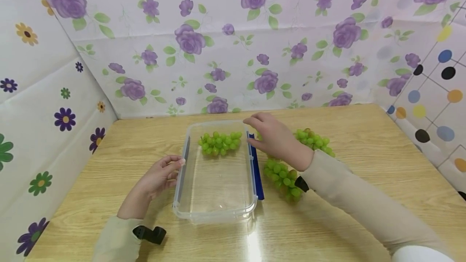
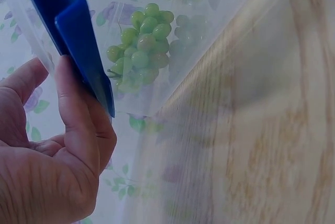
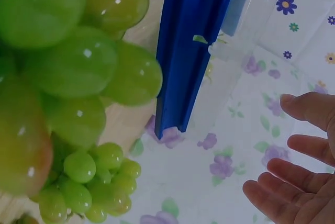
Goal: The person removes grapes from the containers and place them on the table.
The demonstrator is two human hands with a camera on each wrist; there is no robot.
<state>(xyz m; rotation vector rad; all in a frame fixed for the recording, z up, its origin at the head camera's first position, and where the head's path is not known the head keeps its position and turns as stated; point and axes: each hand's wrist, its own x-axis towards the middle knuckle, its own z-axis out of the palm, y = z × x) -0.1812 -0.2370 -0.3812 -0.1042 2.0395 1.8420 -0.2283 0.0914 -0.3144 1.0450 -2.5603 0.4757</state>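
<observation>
A clear plastic container (image 1: 218,185) lies on the table, with a bunch of green grapes (image 1: 219,143) at its far end. My left hand (image 1: 156,179) pinches its left rim, thumb on top. In the left wrist view, the fingers press against the blue latch flap (image 2: 78,30) hanging on that side. Above the far right corner hovers my right hand (image 1: 274,138), fingers spread and holding nothing. Beneath it, the right blue flap (image 1: 257,173) hangs down outside the wall. The right wrist view has the right fingers (image 3: 277,192) apart from the container.
Right of the container lie a near grape bunch (image 1: 282,177) and a farther grape bunch (image 1: 314,140), partly hidden by the right arm. The wooden table (image 1: 91,209) meets a flowered cloth backdrop (image 1: 204,68) behind and at both sides.
</observation>
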